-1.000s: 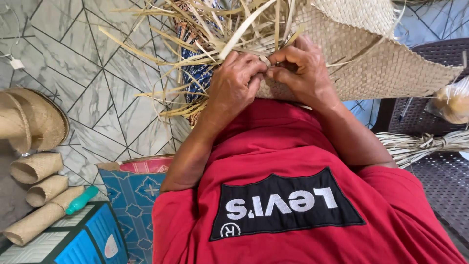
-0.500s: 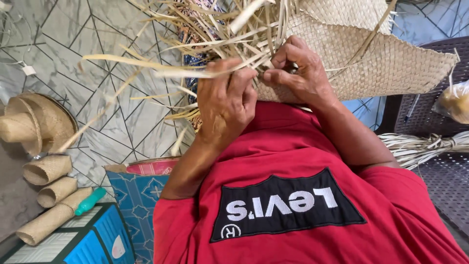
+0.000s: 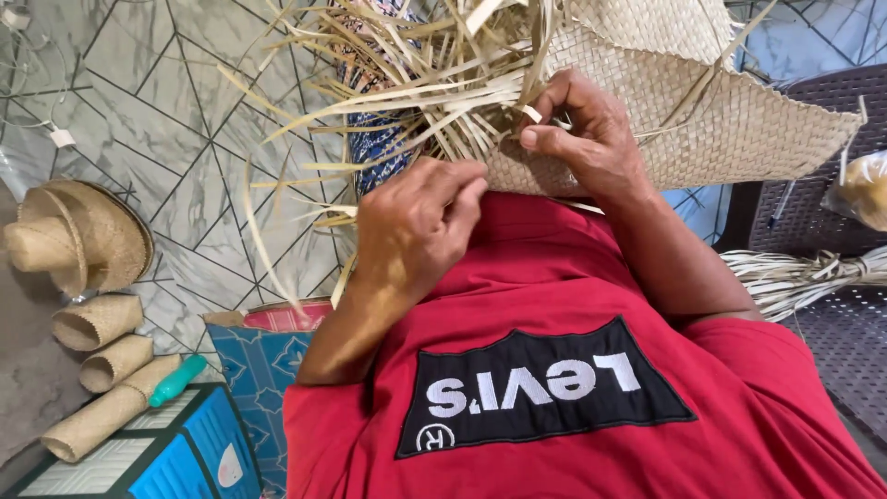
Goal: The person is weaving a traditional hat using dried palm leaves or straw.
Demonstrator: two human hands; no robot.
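A half-woven mat of pale palm-leaf strips (image 3: 739, 120) lies over my lap, with a fan of loose strip ends (image 3: 416, 83) sticking out to the left. My right hand (image 3: 582, 129) rests on the woven edge and pinches a strip between thumb and forefinger. Lower down, near my red shirt, my left hand (image 3: 416, 222) has its fingers closed around a few loose strips. One long strip (image 3: 268, 249) curves down from it toward the floor.
Woven straw hats (image 3: 78, 236) and small woven tubes (image 3: 97, 319) lie at the left beside a blue patterned box (image 3: 185, 453) and a teal tool handle (image 3: 180, 379). A bundle of raw strips (image 3: 804, 277) rests on a dark chair at the right. Grey floor tiles (image 3: 166, 120) lie beyond.
My left hand has dropped from the weaving edge toward my chest, drawing loose strips with it. My right hand stays at the edge of the mat.
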